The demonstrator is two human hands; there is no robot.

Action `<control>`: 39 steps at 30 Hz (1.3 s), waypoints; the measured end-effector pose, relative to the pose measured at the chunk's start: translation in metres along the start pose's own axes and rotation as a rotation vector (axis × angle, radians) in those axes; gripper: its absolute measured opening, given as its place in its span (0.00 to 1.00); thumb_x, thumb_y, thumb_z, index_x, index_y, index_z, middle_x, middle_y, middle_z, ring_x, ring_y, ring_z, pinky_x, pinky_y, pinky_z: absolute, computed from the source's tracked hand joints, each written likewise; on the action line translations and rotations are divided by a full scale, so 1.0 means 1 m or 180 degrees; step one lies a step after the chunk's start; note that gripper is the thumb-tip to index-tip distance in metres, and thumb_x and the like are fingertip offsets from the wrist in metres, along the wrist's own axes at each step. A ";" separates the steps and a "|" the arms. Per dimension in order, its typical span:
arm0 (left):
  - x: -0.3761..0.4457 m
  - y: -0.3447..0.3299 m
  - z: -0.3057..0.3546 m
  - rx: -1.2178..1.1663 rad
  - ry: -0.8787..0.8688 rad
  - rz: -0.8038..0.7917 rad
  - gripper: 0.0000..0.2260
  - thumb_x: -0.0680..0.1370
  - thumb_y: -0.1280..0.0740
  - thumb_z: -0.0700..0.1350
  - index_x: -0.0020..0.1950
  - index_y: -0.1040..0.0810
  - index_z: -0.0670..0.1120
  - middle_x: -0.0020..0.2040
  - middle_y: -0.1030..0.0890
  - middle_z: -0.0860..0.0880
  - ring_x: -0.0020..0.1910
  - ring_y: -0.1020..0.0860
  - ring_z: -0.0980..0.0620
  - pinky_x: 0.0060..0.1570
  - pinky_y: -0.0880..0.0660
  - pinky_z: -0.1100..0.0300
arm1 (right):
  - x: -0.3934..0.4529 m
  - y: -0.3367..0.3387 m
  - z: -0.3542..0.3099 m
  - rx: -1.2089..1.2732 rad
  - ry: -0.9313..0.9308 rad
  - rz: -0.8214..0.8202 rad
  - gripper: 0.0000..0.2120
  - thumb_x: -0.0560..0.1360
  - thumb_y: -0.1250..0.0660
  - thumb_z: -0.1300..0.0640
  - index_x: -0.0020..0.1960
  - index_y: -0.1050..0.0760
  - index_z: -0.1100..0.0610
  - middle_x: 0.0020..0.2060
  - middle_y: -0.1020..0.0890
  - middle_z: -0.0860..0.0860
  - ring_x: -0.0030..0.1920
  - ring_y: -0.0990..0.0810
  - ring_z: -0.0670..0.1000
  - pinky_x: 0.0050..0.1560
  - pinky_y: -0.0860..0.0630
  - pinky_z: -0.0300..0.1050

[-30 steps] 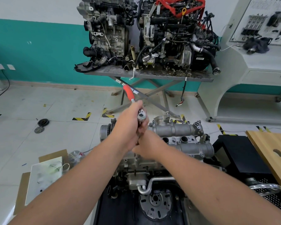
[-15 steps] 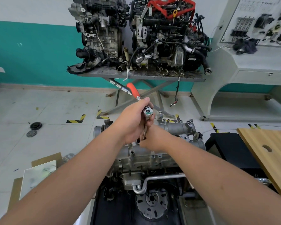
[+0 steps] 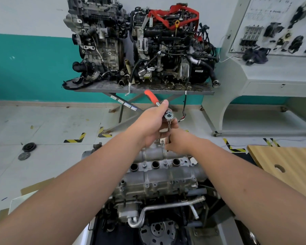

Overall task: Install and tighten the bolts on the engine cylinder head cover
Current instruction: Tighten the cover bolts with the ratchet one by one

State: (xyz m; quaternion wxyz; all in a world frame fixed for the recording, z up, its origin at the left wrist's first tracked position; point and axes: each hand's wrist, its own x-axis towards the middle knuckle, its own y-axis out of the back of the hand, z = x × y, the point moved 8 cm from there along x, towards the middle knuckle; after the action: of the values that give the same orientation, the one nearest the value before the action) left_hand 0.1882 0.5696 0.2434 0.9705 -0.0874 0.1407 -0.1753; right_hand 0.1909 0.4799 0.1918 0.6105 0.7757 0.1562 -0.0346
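The grey aluminium cylinder head cover (image 3: 159,179) tops the engine in front of me, with three round plug holes in a row. My left hand (image 3: 153,126) grips a ratchet (image 3: 169,116) near its chrome head, its red handle (image 3: 150,97) pointing up and left. A thin extension bar runs down from the ratchet head to the far edge of the cover. My right hand (image 3: 179,143) pinches the lower end of that bar there. The bolt under it is hidden by my fingers.
Two other engines (image 3: 141,45) stand on a grey steel stand behind. A white display console (image 3: 265,73) is at the right, a wooden board (image 3: 286,167) at the near right. Cardboard (image 3: 30,191) and two black discs (image 3: 27,150) lie on the floor at left.
The ratchet handle has swung a little to the right. My view has tipped down, so the cover and its plug holes show more fully. Both hands keep their hold.
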 end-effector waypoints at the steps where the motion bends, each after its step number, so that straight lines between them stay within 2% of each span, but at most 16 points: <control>1: 0.006 -0.005 0.003 -0.0001 -0.0018 0.0024 0.15 0.84 0.43 0.59 0.47 0.28 0.49 0.34 0.18 0.50 0.38 0.17 0.51 0.38 0.25 0.58 | 0.004 0.005 0.005 0.0043 0.0059 0.0040 0.06 0.77 0.33 0.58 0.51 0.22 0.60 0.47 0.18 0.56 0.47 0.22 0.56 0.46 0.27 0.45; 7: 0.039 -0.018 0.013 -0.0218 -0.0080 0.0296 0.18 0.84 0.44 0.57 0.45 0.25 0.46 0.36 0.17 0.48 0.44 0.16 0.50 0.40 0.22 0.55 | 0.038 0.020 0.033 0.0170 0.0266 0.0018 0.05 0.78 0.32 0.55 0.52 0.26 0.53 0.48 0.19 0.51 0.54 0.21 0.55 0.53 0.26 0.45; 11: 0.058 -0.016 0.013 -0.0319 -0.0126 0.0514 0.18 0.84 0.44 0.58 0.48 0.24 0.45 0.38 0.16 0.48 0.45 0.15 0.51 0.40 0.22 0.56 | 0.054 0.024 0.038 0.0220 0.0512 0.0042 0.09 0.80 0.35 0.52 0.57 0.29 0.55 0.48 0.19 0.53 0.51 0.22 0.57 0.48 0.29 0.46; 14: 0.068 -0.014 0.014 -0.0304 -0.0166 0.0641 0.18 0.84 0.44 0.58 0.50 0.24 0.45 0.39 0.16 0.49 0.45 0.15 0.52 0.38 0.22 0.58 | 0.061 0.022 0.037 0.0404 0.0661 0.0010 0.14 0.82 0.38 0.51 0.62 0.30 0.59 0.40 0.25 0.50 0.46 0.26 0.55 0.43 0.36 0.45; 17: 0.072 -0.008 0.012 -0.0363 -0.0174 0.0754 0.16 0.84 0.43 0.57 0.49 0.25 0.47 0.39 0.16 0.50 0.45 0.15 0.52 0.41 0.23 0.56 | 0.069 0.017 0.035 0.0479 0.0756 -0.0096 0.10 0.83 0.39 0.52 0.54 0.27 0.60 0.41 0.23 0.53 0.46 0.24 0.57 0.44 0.34 0.45; 19: 0.074 -0.004 0.009 -0.0422 -0.0150 0.0808 0.15 0.84 0.43 0.57 0.52 0.26 0.46 0.39 0.16 0.49 0.44 0.15 0.51 0.38 0.23 0.57 | 0.073 0.014 0.033 0.0454 0.0794 -0.0148 0.11 0.83 0.40 0.52 0.49 0.27 0.60 0.42 0.21 0.55 0.46 0.23 0.57 0.46 0.30 0.46; 22: 0.076 0.004 0.005 -0.0450 -0.0121 0.0847 0.16 0.84 0.43 0.56 0.54 0.25 0.44 0.39 0.16 0.48 0.44 0.15 0.51 0.36 0.23 0.58 | 0.080 0.006 0.032 0.0387 0.0797 -0.0255 0.14 0.83 0.40 0.50 0.51 0.25 0.62 0.44 0.19 0.57 0.47 0.22 0.57 0.48 0.29 0.47; 28: 0.075 0.019 -0.001 -0.0508 -0.0109 0.0817 0.18 0.84 0.43 0.57 0.48 0.24 0.45 0.38 0.17 0.48 0.45 0.15 0.51 0.41 0.23 0.56 | 0.087 -0.002 0.028 0.0258 0.0761 -0.0382 0.17 0.83 0.41 0.49 0.58 0.24 0.62 0.51 0.18 0.58 0.52 0.21 0.58 0.57 0.25 0.53; 35: 0.075 0.027 -0.002 -0.0507 -0.0035 0.0780 0.17 0.84 0.42 0.57 0.44 0.24 0.47 0.38 0.16 0.50 0.46 0.15 0.50 0.42 0.23 0.56 | 0.089 -0.009 0.023 0.0231 0.0728 -0.0412 0.18 0.83 0.41 0.50 0.56 0.23 0.64 0.48 0.17 0.58 0.50 0.21 0.58 0.53 0.26 0.49; 39: 0.075 0.030 -0.004 -0.0552 -0.0018 0.0716 0.17 0.84 0.42 0.57 0.45 0.24 0.47 0.38 0.16 0.50 0.46 0.15 0.50 0.39 0.22 0.57 | 0.092 -0.011 0.023 0.0185 0.0701 -0.0351 0.15 0.83 0.41 0.49 0.53 0.23 0.60 0.41 0.22 0.51 0.46 0.25 0.54 0.47 0.32 0.44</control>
State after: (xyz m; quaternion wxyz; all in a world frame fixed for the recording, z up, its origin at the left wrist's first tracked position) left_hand 0.2638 0.5693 0.2153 0.9732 -0.1551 0.1615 -0.0523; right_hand 0.2779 0.4782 0.1529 0.5641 0.7824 0.2637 0.0128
